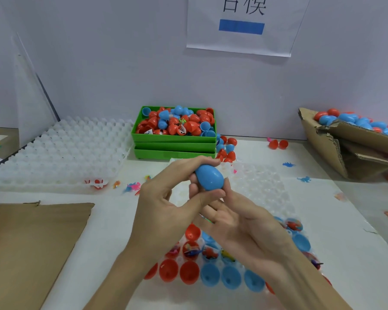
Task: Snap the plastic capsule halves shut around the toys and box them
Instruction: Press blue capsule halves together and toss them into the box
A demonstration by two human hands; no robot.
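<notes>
Two hands on blue capsule (209,177), left hand (166,206) pinching, right hand (235,217) cupping

Both forearms enter from 6 o'clock, converging mid-frame. Left hand (166,198): fingers curled over the top of a blue capsule (210,176), thumb pressed against its lower edge. Right hand (240,218): palm up beneath it, fingers (194,189) cupping its underside, toward 11 o'clock.
</notes>
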